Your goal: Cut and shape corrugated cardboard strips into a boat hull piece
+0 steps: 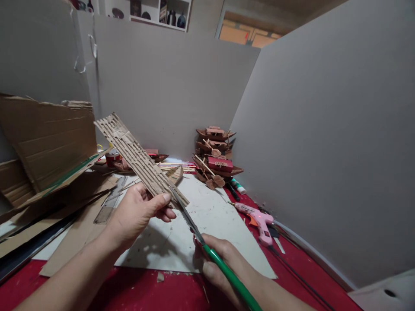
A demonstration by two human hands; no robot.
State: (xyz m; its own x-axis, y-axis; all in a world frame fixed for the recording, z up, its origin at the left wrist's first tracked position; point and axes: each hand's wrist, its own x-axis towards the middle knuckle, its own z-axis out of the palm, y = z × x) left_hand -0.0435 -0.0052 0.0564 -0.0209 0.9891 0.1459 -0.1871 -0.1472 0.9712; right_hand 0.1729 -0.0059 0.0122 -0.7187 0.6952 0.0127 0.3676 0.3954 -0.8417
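By the left hand [136,214], cardboard [136,157] is being pinched; to that hand's right, scissors [211,254] are being gripped by the right hand [235,258].

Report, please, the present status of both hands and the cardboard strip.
Left hand gripping cardboard strip, ridges exposed. Right hand on green-handled scissors, blades at strip's lower end. Pink glue gun at right, not in the way.
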